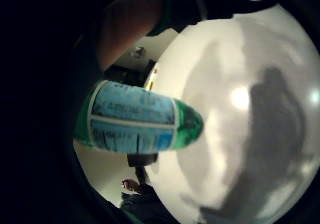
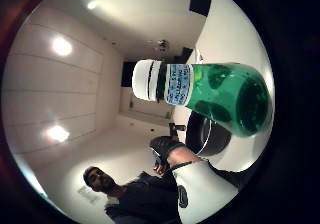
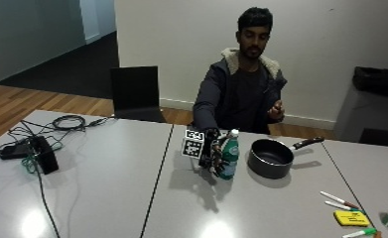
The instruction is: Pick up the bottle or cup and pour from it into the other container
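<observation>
1. My grip (image 3: 211, 151), the gloved right hand, is wrapped around the green bottle (image 3: 229, 159), fingers curled onto its side just below the neck.
2. I see the bottle standing upright with its white cap on, its base at the table (image 3: 114, 188); I cannot tell whether it touches the table or is just clear of it.
3. From the thumb-side palm camera the bottle (image 2: 210, 91) sits close to the palm, with its blue label and white cap showing.
4. The black saucepan (image 3: 271, 158) rests on the table just beside the bottle, its handle pointing away from my grip.
5. Markers (image 3: 339, 199) and a yellow pad (image 3: 351, 217) lie near the table's edge, well apart from the bottle.
6. A black box with cables (image 3: 43, 154) sits at the table's other end.
</observation>
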### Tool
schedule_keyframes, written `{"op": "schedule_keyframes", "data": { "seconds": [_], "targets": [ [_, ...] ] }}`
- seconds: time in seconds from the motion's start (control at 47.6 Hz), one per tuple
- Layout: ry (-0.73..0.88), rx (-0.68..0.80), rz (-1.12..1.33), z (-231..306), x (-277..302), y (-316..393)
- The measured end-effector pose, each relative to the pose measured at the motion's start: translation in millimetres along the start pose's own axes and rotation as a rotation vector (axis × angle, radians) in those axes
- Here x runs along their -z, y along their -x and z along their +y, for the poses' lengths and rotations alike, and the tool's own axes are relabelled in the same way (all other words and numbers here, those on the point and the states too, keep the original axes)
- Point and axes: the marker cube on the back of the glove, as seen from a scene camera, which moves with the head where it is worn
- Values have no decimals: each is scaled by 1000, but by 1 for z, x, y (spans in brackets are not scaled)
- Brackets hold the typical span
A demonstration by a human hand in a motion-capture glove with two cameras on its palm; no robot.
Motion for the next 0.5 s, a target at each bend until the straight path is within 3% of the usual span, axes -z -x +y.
{"op": "schedule_keyframes", "data": {
  "seconds": [0.357,0.504],
  "targets": [
    [9,48,-6,-13,-22,-12],
    [-36,187,-1,-19,-26,-19]
  ]
}}
